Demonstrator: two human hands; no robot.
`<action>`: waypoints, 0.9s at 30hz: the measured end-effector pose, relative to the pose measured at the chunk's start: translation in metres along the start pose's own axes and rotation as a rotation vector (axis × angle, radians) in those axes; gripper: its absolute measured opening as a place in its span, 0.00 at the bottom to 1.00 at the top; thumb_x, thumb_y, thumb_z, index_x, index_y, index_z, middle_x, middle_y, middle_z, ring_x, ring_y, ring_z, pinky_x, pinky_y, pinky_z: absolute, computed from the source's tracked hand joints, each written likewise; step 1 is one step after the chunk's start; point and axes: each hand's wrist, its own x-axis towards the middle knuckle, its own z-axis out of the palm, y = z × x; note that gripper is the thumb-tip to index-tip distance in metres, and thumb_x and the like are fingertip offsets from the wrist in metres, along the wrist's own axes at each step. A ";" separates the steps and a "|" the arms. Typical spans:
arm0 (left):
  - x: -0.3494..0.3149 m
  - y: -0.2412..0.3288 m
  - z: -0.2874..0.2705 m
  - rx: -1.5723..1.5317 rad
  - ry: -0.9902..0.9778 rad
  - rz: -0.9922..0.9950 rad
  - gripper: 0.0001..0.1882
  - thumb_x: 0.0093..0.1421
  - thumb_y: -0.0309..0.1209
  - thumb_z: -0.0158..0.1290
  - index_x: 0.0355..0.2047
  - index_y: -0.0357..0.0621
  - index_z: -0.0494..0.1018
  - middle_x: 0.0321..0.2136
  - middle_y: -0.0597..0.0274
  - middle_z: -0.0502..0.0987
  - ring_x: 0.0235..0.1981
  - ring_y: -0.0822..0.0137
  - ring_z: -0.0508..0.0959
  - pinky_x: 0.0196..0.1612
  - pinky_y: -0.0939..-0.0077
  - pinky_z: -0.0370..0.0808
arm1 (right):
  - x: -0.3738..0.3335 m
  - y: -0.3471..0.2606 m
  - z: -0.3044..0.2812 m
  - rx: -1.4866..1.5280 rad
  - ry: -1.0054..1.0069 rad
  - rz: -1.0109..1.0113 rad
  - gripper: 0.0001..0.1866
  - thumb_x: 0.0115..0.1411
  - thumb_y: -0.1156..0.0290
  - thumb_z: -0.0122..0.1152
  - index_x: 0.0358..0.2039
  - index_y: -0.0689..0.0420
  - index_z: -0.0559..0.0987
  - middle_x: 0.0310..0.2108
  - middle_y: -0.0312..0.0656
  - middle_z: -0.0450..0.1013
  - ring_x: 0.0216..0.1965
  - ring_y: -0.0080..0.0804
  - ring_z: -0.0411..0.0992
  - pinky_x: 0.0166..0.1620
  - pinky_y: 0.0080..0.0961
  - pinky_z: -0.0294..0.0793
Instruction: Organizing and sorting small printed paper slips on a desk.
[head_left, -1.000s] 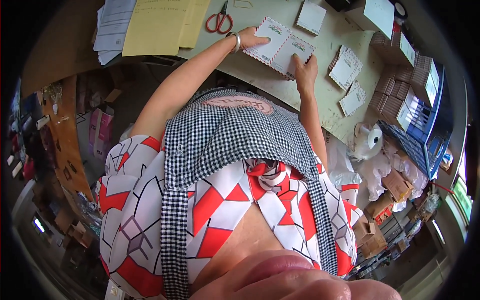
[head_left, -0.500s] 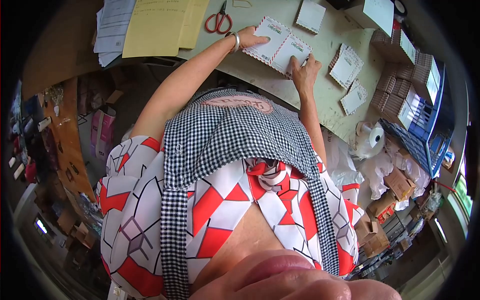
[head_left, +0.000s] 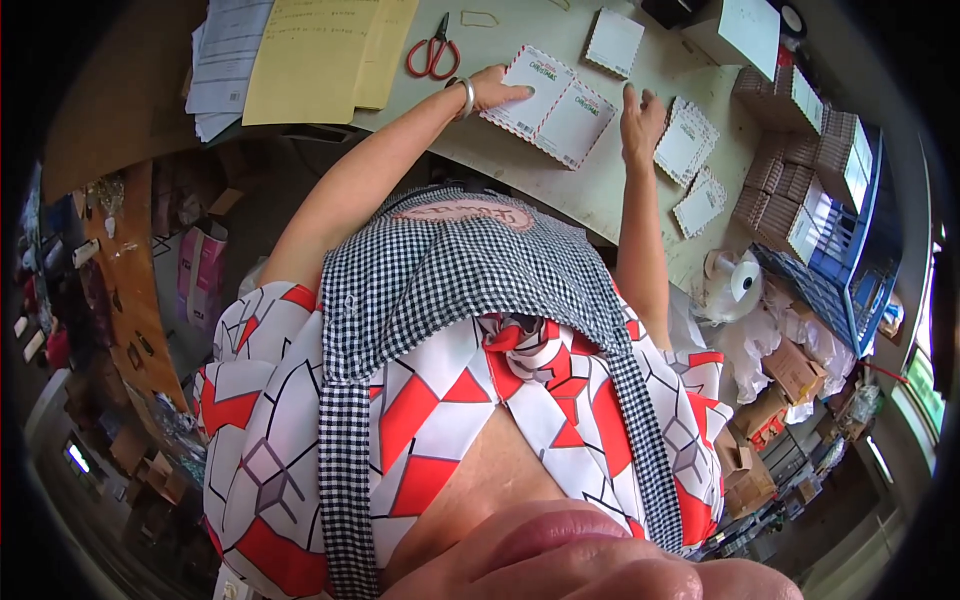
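A pair of joined white cards [head_left: 553, 105] with red-striped edges and green and red print lies at the near part of the table. At its left edge my left hand [head_left: 497, 90] grips it, thumb on top; the other fingers are partly hidden. My right hand [head_left: 643, 125] is off the cards, just beyond their right edge, with fingers apart and nothing in them. Close by on its right sits a small stack of white scalloped cards [head_left: 686, 142], with a smaller stack [head_left: 701, 203] nearer me. Another white card stack [head_left: 614, 43] lies farther back.
Red-handled scissors [head_left: 433, 58] lie left of my left hand, beside yellow sheets [head_left: 310, 65] and white papers [head_left: 228, 60]. Bundled card stacks [head_left: 783, 195] fill a blue crate [head_left: 860, 270] on the right. A white box [head_left: 735, 38] stands at the back right.
My right hand has let go of the joined cards and moved right, toward the card stacks. My left hand stays on the cards' left edge. The view has shifted slightly.
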 end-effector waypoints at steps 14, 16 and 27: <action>-0.006 -0.003 -0.002 0.053 0.024 0.002 0.24 0.54 0.36 0.56 0.47 0.32 0.67 0.39 0.57 0.76 0.36 0.70 0.76 0.41 0.76 0.74 | 0.149 -0.023 0.084 -0.422 -0.200 0.351 0.60 0.30 0.42 0.74 0.57 0.66 0.57 0.57 0.55 0.58 0.59 0.50 0.55 0.58 0.42 0.59; -0.001 0.006 0.005 0.146 0.027 0.021 0.24 0.54 0.36 0.56 0.47 0.32 0.67 0.39 0.56 0.76 0.36 0.70 0.76 0.41 0.76 0.74 | 0.176 0.018 0.081 -0.392 -0.247 0.355 0.62 0.28 0.44 0.75 0.57 0.67 0.56 0.57 0.56 0.57 0.59 0.50 0.55 0.59 0.40 0.59; -0.001 0.003 0.002 0.150 0.051 0.010 0.25 0.54 0.37 0.57 0.47 0.32 0.68 0.39 0.56 0.77 0.36 0.70 0.76 0.41 0.76 0.74 | 0.154 -0.023 0.085 -0.183 -0.150 0.521 0.64 0.23 0.53 0.80 0.58 0.67 0.55 0.61 0.58 0.47 0.61 0.50 0.52 0.61 0.36 0.58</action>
